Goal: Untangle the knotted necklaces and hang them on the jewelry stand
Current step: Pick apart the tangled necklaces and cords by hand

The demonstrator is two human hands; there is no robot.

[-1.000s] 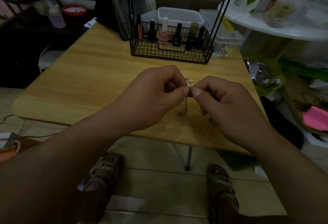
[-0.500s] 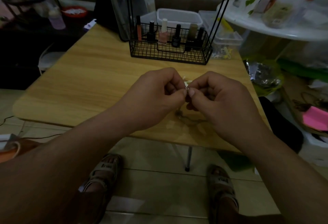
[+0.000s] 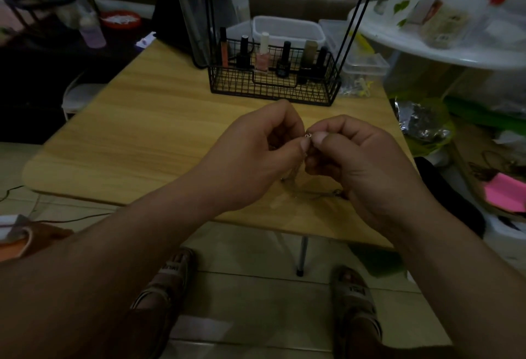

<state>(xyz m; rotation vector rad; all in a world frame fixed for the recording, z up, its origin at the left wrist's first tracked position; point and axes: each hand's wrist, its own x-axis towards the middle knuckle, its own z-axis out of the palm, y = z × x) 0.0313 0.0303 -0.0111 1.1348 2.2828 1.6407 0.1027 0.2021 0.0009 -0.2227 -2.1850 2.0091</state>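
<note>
Above the wooden table (image 3: 136,133), my left hand (image 3: 256,156) and my right hand (image 3: 361,165) meet thumb to thumb. Both pinch a thin necklace chain (image 3: 308,135) whose small silver clasp shows between the thumb tips. The rest of the chain hangs down between the hands and trails onto the table under my right hand (image 3: 327,194). The jewelry stand (image 3: 273,85) is a black wire basket with tall thin black rods rising from it, at the table's far side. No necklace is visible on the rods.
Several nail polish bottles (image 3: 262,54) stand in the basket. Clear plastic boxes (image 3: 287,31) sit behind it. A white round table (image 3: 444,48) with clutter is at the right. My sandalled feet (image 3: 165,281) rest on the tiled floor below the table edge.
Both hands stayed together, still pinching the clasp end. The hanging chain shifted, and more of it now lies on the table under my right hand.
</note>
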